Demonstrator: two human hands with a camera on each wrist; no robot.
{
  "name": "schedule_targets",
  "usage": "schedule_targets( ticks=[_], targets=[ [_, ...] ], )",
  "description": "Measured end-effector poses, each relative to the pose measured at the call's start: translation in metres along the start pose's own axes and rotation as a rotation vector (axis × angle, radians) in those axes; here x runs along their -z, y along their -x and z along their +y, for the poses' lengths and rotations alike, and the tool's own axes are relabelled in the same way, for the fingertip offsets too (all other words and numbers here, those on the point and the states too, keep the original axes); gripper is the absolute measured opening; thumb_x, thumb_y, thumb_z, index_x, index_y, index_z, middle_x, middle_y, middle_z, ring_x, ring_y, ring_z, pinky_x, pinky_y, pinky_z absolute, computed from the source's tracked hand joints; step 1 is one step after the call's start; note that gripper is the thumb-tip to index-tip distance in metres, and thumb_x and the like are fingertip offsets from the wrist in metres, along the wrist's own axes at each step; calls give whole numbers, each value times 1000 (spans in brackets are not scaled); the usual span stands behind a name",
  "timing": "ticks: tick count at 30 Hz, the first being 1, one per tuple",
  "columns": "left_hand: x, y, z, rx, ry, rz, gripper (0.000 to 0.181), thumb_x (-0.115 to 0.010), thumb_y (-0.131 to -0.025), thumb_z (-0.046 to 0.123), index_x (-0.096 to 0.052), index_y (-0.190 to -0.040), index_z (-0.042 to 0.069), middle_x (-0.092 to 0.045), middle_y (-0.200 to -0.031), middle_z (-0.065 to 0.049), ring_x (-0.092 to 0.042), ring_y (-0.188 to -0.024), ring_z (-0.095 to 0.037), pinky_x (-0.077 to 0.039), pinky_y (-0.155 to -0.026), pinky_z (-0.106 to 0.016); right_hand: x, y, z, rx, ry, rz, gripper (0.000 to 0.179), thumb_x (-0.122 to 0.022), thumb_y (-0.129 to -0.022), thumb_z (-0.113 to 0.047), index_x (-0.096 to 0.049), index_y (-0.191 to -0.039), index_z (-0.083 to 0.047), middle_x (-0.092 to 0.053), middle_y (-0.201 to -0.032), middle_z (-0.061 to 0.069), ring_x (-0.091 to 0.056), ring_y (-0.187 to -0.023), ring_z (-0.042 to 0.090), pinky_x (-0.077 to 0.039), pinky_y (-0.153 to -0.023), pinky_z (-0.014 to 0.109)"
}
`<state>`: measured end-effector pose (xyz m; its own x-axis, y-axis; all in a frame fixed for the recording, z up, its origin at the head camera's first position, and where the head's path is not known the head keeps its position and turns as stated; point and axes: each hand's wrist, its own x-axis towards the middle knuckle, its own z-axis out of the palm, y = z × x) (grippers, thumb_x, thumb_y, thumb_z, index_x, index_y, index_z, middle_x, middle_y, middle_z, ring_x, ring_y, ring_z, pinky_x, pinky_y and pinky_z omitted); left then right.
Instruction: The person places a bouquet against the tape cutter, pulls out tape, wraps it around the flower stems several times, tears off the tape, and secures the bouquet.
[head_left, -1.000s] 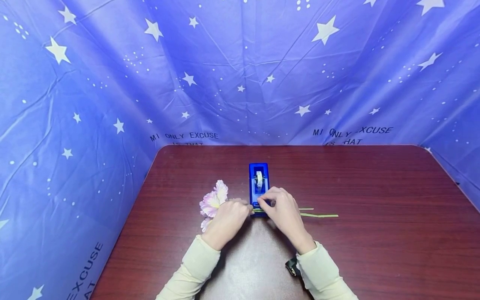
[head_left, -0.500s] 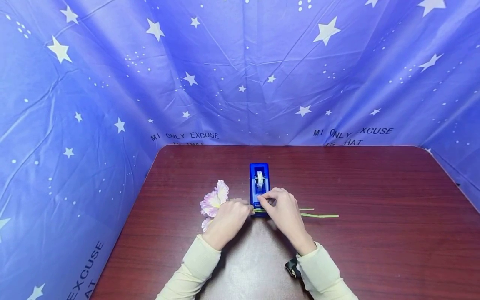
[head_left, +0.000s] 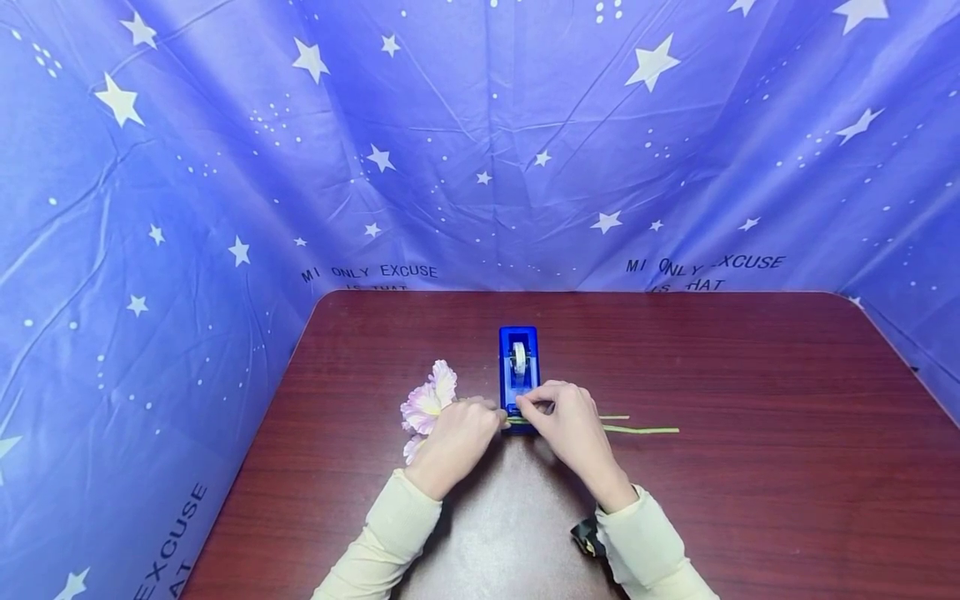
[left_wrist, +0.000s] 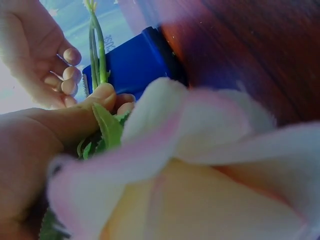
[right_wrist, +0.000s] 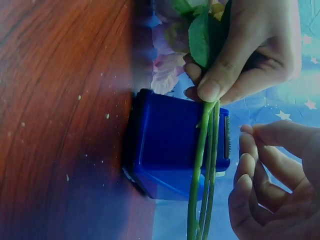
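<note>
My left hand (head_left: 463, 429) pinches the green stems (right_wrist: 198, 165) of pink-and-white artificial flowers (head_left: 429, 408) between thumb and fingers, just below the leaves (right_wrist: 200, 40). The blooms lie to its left, and the stem ends stick out on the right. Behind the stems stands a blue tape dispenser (head_left: 519, 333) with a tape roll (head_left: 519, 358) in it. Close to its toothed cutter (right_wrist: 227, 135), my right hand (head_left: 573, 433) has thumb and forefinger pinched together. A faint clear edge at those fingertips looks like tape; it is hard to see. The other right fingers are curled.
The dark red wooden table (head_left: 750, 400) extends on both sides, with small pale specks on it. A blue star-printed curtain (head_left: 480, 125) surrounds its back and left. A small black object (head_left: 587, 537) sits by the right cuff.
The right hand has dropped very slightly toward the near edge, and the stem ends have shifted a little. The left hand, the flowers and the dispenser look unchanged.
</note>
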<state>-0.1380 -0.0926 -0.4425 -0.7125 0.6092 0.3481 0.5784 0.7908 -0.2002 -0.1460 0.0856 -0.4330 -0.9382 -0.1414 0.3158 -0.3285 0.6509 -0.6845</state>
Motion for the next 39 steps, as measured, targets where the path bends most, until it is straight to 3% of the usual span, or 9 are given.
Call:
schedule_targets(
  ticks=[9, 18, 27, 33, 39],
  targets=[
    [1, 0, 0, -1, 14, 8, 15, -68, -89, 24, -68, -74, 21, -63, -69, 5, -62, -64, -13, -51, -57, -28, 6, 3, -1, -71, 8, -46, 8, -77, -85, -21, -81, -85, -14, -77, -84, 0, -71, -76, 14, -55, -73, 38],
    [0, 1, -1, -4, 23, 6, 13, -69, -86, 16, -69, -74, 22, -63, -70, 5, -62, -64, -12, -52, -57, -28, 8, 5, -3, -94, -57, -115, 5, -77, -85, -20, -80, -82, -16, -74, -74, -6, -58, -60, 1, -47, -60, 22],
    [1, 1, 0, 0, 24, -2, 15, -68, -88, 22, -68, -73, 22, -62, -69, 5, -62, -64, -12, -51, -57, -28, 8, 12, -2, -160, -119, -128, 8, -74, -87, -16, -79, -84, -11, -73, -69, -6, -60, -59, 1, -47, -59, 20],
    [0, 2, -1, 3, 20, -3, 15, -68, -88, 19, -68, -73, 21, -62, -68, 5, -61, -64, -12, -51, -56, -28, 8, 15, -1, -177, -190, -167, 10, -72, -89, -14, -79, -85, -7, -73, -69, -2, -65, -61, 8, -45, -55, 20],
    [-1, 0, -2, -1, 41, -3, 16, -67, -89, 19, -67, -73, 20, -62, -68, 5, -61, -64, -13, -51, -56, -29, 9, 17, -3, -200, -250, -183, 12, -71, -89, -12, -78, -86, -2, -74, -70, 4, -60, -57, 8, -43, -53, 20]
  ],
)
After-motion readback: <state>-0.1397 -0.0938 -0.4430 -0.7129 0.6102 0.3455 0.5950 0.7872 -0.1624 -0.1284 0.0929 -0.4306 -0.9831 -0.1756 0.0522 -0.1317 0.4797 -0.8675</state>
